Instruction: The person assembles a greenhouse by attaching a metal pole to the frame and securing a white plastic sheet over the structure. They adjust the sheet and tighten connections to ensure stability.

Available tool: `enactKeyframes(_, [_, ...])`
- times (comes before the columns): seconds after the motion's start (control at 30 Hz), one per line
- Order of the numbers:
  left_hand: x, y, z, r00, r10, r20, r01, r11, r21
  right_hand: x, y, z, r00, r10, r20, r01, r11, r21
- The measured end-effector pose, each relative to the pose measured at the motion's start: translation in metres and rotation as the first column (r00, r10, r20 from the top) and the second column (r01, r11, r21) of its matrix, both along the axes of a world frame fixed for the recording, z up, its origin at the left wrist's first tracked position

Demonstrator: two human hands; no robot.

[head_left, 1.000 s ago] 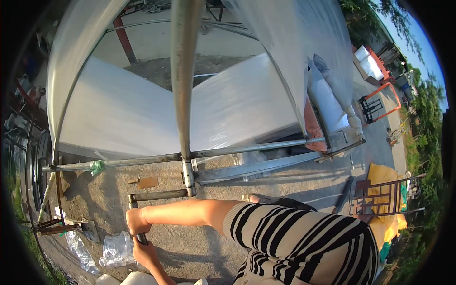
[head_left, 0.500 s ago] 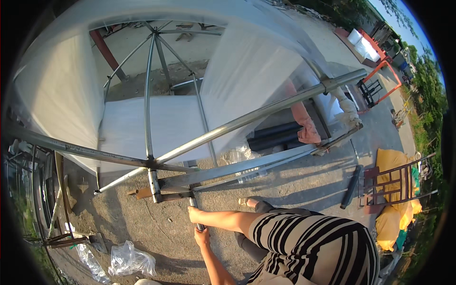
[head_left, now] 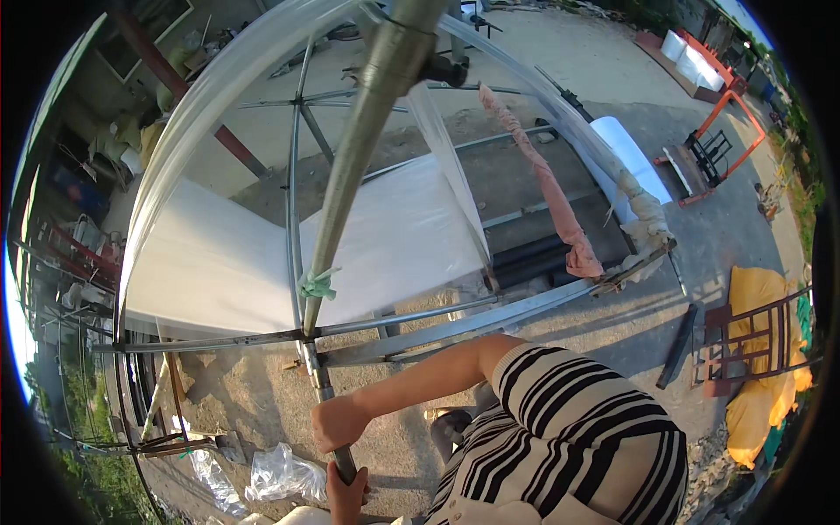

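Note:
Both my hands are closed around a grey metal tube (head_left: 321, 385) that slants down from a corner joint of a metal-pipe frame (head_left: 219, 339). My right hand (head_left: 339, 424) grips it higher up, the forearm crossing from the striped sleeve at right. Just below, my left hand (head_left: 346, 494) is at the tube's dark lower end; its fingers are partly hidden. A thick pole (head_left: 350, 166) rises from the joint toward the top of the view, with a green tie (head_left: 317, 284) knotted low on it. White translucent sheeting (head_left: 210, 254) hangs inside the frame.
Crumpled clear plastic (head_left: 284, 475) lies on the ground at lower left. Pink wrapping (head_left: 551, 192) covers a bar inside the frame, beside dark rolls (head_left: 534, 262). At right are yellow sacks (head_left: 754, 420), a rusty metal rack (head_left: 766, 337) and an orange-framed cart (head_left: 744, 131).
My view has shifted, and both hands with the tube appear lower and farther left. The long pole now stands steeply instead of slanting to the right, and the sheeting hangs differently.

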State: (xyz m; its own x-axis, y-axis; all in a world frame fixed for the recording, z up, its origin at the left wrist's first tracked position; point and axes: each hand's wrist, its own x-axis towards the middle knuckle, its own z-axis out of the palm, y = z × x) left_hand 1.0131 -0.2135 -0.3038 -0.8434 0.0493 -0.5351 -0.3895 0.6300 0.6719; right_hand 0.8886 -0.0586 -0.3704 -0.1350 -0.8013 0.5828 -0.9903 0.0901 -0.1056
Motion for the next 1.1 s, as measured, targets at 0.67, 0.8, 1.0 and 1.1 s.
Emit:
enactKeyframes(0.67, [-0.136,-0.190,-0.278,0.926,-0.071,-0.370,-0.192,0.755,-0.627,-0.114,-0.250,-0.246,0.910,-0.415,0.005,0.356,0.788,0.503])
enactKeyframes(0.8, [-0.089,-0.115,-0.348,0.976,0.055,-0.210,-0.166,0.816,-0.554,-0.048,-0.193,-0.317,0.782,-0.620,-0.065,0.493,0.551,0.673])
enactKeyframes(1.0, [-0.002,-0.021,-0.376,0.996,0.073,-0.058,-0.088,0.939,-0.333,0.024,-0.073,-0.320,0.851,-0.523,-0.053,0.347,0.483,0.804])
enactKeyframes(1.1, [0.031,0.023,-0.339,0.992,0.081,0.093,-0.068,0.988,-0.136,0.055,-0.005,-0.278,0.896,-0.440,0.056,0.245,0.595,0.765])
